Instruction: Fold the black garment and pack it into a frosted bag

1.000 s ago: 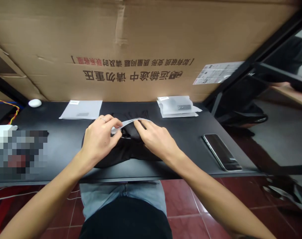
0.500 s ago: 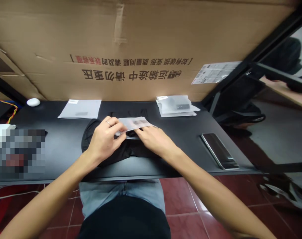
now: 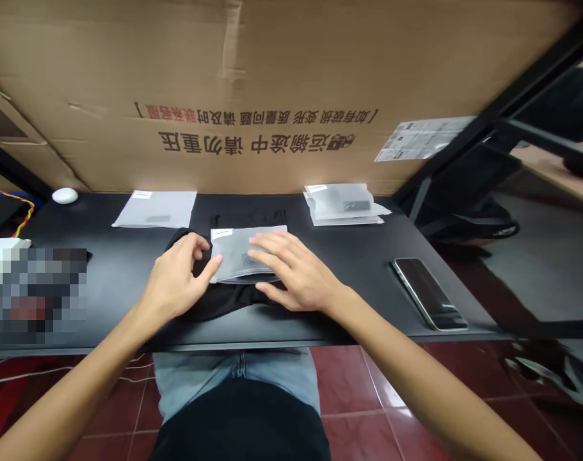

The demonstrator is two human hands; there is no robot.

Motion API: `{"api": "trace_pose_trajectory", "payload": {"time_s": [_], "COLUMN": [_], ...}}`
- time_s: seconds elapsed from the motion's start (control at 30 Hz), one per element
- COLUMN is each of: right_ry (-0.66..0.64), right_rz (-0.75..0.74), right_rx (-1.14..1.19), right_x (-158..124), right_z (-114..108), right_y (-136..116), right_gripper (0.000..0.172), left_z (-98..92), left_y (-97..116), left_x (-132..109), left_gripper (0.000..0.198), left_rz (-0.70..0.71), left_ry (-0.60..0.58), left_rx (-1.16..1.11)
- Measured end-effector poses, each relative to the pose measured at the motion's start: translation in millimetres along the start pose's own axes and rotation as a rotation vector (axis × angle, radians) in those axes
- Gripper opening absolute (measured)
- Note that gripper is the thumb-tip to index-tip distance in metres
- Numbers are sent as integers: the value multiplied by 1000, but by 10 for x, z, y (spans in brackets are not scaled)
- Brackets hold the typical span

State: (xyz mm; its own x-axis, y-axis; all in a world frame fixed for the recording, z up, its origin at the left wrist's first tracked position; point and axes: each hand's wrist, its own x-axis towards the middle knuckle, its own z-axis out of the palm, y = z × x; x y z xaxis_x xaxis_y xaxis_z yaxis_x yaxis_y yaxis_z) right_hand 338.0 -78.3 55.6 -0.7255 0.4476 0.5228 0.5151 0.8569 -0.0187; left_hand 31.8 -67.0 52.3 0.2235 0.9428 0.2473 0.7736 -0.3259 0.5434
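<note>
A frosted plastic bag (image 3: 233, 253) with a white label lies flat in front of me, its near edge gaping slightly. Under it is a black cloth (image 3: 214, 304), seen at the left and along the near side. My left hand (image 3: 178, 272) is beside the bag's left edge, thumb and fingers apart, the thumb tip close to or on the bag. Across the bag's right part my right hand (image 3: 291, 269) spreads its fingers, covering that side. Whether its fingertips press on the plastic I cannot tell.
Another frosted bag (image 3: 157, 210) lies at the back left, and a stack of frosted bags (image 3: 342, 202) at the back right. A phone (image 3: 430, 294) rests on the right. A cardboard box (image 3: 272, 64) stands behind the black table (image 3: 113, 282). At the left are a white rounded object (image 3: 64, 196) and a blurred patch.
The bag was held raised and tilted between both hands; now it lies flat on the cloth. Both hands have let go, the left moving left and the right opening over the bag.
</note>
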Motion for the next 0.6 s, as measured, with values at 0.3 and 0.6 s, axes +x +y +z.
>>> {"api": "trace_pose_trajectory", "payload": {"time_s": [0.3,0.6], "right_ry": [-421,-323], "right_rz": [342,271], "right_rx": [206,95], "right_x": [149,211], "right_z": [447,372], "right_y": [-29,-45], "right_gripper": [86,73], "left_z": [8,99], "left_y": [-147,-145], "left_x": [104,89], "left_gripper": [56,48], "left_rz": [-160,-100], "left_ry": [-469,-462], "left_rx": [-158,-441]}}
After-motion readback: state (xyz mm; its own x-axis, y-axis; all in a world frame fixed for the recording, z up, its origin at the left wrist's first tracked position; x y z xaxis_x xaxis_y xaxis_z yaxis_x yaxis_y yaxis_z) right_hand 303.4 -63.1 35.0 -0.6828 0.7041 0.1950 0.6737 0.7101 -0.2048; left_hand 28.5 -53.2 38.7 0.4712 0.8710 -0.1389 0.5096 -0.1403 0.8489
